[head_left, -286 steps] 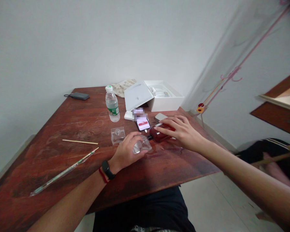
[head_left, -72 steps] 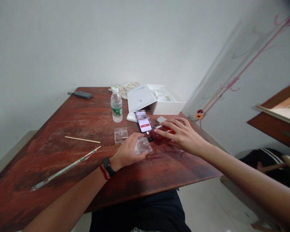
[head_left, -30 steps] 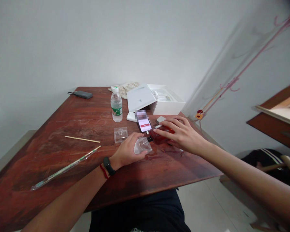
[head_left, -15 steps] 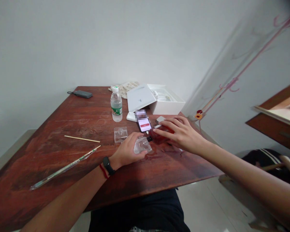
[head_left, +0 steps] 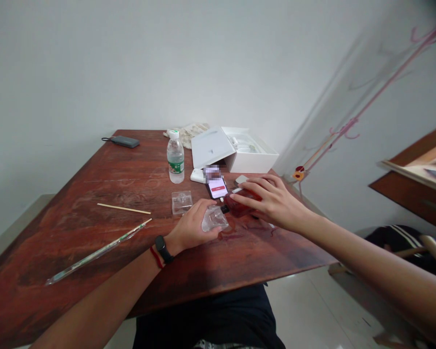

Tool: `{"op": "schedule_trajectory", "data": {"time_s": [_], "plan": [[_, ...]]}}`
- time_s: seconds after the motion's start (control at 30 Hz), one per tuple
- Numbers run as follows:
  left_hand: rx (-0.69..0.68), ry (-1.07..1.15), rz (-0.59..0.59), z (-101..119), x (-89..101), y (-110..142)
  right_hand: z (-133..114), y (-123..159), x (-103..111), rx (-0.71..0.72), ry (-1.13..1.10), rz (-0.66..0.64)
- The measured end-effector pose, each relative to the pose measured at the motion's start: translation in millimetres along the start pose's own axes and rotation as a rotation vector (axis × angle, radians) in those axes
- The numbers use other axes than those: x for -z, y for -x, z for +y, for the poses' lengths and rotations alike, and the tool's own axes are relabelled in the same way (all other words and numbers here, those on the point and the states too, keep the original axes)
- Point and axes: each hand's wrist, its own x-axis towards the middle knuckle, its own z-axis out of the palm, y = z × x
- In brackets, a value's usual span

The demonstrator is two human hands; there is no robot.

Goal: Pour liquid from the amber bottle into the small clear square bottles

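My left hand (head_left: pixel 192 228) is closed around a small clear plastic container (head_left: pixel 213 219) low over the table. Tilted on its side, a dark red bottle (head_left: pixel 236 207) lies in the grip of my right hand (head_left: pixel 274 201), fingers over its top. The bottle's black mouth points left at the container and looks close to its edge; whether they touch I cannot tell. Just left of the container is another clear plastic piece (head_left: pixel 182 202) on the table. A lit phone (head_left: pixel 217 187) lies behind the bottle. Shiny dark streaks show on the wood below the bottle.
On the wooden table (head_left: pixel 131 174) stand a water bottle (head_left: pixel 176 162) and an open white box (head_left: pixel 254 162). A chopstick (head_left: pixel 123 208), a wrapped chopstick packet (head_left: pixel 98 252), a grey power bank (head_left: pixel 125 141) and a cloth (head_left: pixel 191 133) lie about. A pink coat rack (head_left: pixel 349 126) leans at right.
Nearly nothing differs: both hands keep their hold on the container and the red bottle in the same place. The view has shifted very slightly.
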Motion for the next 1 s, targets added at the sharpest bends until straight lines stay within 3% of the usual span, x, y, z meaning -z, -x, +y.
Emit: {"op": "schedule_trajectory", "data": {"time_s": [1.0], "plan": [[0.010,-0.015,-0.016,3.4,2.0,-1.2,-0.6,-3.2,3.9,0.004,0.000,0.006]]}}
